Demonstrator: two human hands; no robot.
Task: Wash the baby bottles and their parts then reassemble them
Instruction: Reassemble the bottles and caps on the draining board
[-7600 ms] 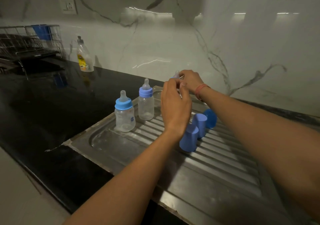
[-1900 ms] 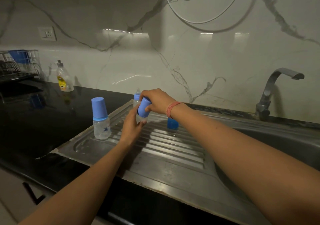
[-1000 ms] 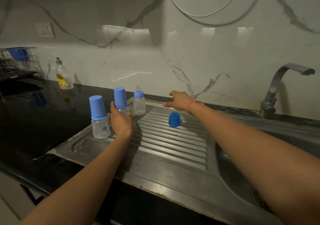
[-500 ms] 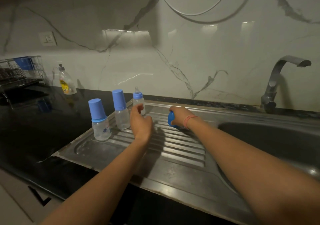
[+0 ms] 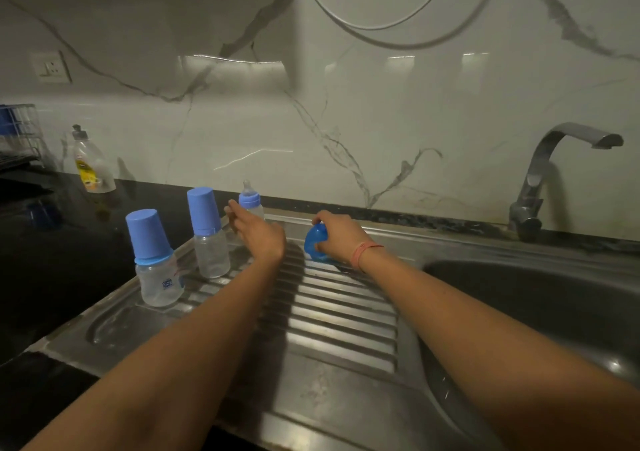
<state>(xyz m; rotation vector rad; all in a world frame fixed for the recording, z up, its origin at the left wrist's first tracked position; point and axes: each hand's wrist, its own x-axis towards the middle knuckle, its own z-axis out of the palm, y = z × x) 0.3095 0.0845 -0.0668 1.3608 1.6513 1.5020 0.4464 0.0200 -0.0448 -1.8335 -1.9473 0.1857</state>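
On ribbed steel drainboard (image 5: 332, 315), head view: two clear baby bottles w/ tall blue caps (image 5: 152, 260) (image 5: 207, 234) stand finished, upright, side by side. Third small clear bottle w/ blue collar & teat (image 5: 250, 201) at back has no cap. Right hand (image 5: 337, 237) curls round rounded blue cap (image 5: 314, 242), resting on board. Left hand (image 5: 256, 232), fingers loose, empty, near 3rd bottle. Left to do, prob.: cap it.
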